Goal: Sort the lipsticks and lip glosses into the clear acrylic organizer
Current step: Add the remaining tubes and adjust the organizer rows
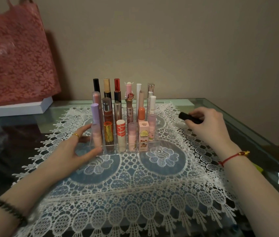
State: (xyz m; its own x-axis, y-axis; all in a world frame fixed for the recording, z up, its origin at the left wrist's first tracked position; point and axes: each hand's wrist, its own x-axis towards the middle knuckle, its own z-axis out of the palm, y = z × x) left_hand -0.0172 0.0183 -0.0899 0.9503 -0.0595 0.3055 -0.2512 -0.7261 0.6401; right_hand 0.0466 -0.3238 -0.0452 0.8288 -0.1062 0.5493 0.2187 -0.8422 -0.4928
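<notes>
A clear acrylic organizer point(155, 144) stands in the middle of the lace mat, filled with several upright lipsticks and lip glosses in stepped rows. My left hand point(74, 149) rests against the organizer's left front corner, thumb along the front wall and fingers on the left side, steadying it. My right hand point(208, 127) hovers to the right of the organizer and grips a black lipstick tube point(189, 118) held roughly sideways, its round end pointing left toward the organizer.
A white lace mat point(135, 185) covers a glass table point(248, 120). A pink lace bag point(14, 57) sits on a white box point(21, 107) at the back left. The wall stands close behind. Something yellow-green shows at the right table edge point(259, 168).
</notes>
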